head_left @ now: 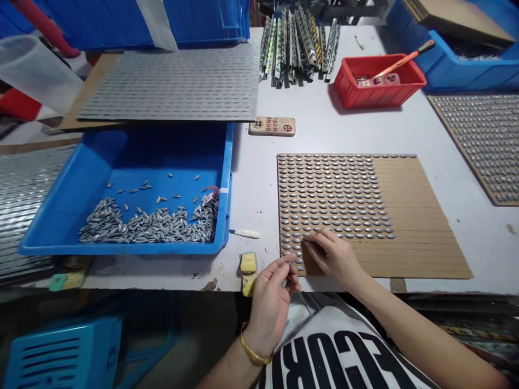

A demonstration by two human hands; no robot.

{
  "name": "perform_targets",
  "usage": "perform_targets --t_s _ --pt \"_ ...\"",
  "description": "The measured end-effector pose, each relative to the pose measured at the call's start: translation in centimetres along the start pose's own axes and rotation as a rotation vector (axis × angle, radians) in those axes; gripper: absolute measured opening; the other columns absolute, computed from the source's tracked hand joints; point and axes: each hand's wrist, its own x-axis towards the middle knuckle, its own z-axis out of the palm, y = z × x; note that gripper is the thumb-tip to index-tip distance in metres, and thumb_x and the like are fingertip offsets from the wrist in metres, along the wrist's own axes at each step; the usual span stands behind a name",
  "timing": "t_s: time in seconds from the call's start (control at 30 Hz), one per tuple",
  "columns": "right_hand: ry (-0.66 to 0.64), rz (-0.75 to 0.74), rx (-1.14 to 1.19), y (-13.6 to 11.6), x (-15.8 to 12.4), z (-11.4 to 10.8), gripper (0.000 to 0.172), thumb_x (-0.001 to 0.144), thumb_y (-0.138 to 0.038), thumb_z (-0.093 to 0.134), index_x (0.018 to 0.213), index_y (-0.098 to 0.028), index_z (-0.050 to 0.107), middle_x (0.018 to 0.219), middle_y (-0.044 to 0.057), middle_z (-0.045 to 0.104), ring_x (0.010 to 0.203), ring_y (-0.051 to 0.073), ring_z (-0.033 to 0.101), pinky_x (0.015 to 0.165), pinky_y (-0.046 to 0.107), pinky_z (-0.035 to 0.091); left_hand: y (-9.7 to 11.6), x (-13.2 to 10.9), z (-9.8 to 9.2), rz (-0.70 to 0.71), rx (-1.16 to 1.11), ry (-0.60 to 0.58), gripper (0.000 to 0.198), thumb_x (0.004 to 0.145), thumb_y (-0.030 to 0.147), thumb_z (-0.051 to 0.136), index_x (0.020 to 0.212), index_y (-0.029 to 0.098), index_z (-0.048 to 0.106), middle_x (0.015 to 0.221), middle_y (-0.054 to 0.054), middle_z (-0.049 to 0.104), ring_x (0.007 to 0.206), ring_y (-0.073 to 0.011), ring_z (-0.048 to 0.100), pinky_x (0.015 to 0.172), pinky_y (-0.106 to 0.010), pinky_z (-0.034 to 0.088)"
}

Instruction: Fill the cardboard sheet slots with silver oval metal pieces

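Note:
My right hand (330,255) rests on a slotted cardboard sheet (417,216), its fingertips at the lower edge of the rows of oval silver metal pieces (332,197). Those rows fill the sheet's left part, and its right part shows bare card. My left hand (271,305) hovers over the table's front edge with fingers curled together; anything between them is too small to tell. Nearest it lie two yellow sponge blocks (248,263). A blue plastic tray (121,249) to the left holds a loose heap of the same silver pieces (150,226).
A small white-handled tool lies beside the tray. Behind stand a red bin (377,86) holding an orange-handled tool, bundled metal strips (298,46), and a grey studded sheet (170,84). A filled card (482,146) sits at the right, with blue crates behind and a blue stool below.

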Motion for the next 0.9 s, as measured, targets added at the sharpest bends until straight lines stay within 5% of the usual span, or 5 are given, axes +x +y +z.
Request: perform_targets --t_s 0.6,0.9 --pt "-0.053 -0.005 -0.174 -0.2 0.4 0.2 0.018 0.089 -0.016 0.046 0.079 -0.019 0.061 0.077 0.003 0.057 0.06 0.012 0.052 0.053 0.022 0.038 -0.4 0.1 0.2 0.026 0.031 -0.002 0.019 0.078 0.021 0.069 0.093 0.012 0.062 0.086 -0.007 0.066 0.074 -0.0129 0.061 0.071 -0.027 0.049" --pt "-0.037 0.052 0.389 -2.6 -1.6 -2.7 0.019 0.09 -0.022 0.053 0.107 -0.023 0.06 0.096 0.006 0.064 0.088 0.018 0.062 0.074 0.03 0.052 -1.2 0.3 1.6 0.086 -0.027 -0.024 0.014 0.076 0.018 0.07 0.087 0.014 0.06 0.083 -0.004 0.064 0.075 -0.0111 0.059 0.074 -0.026 0.049"
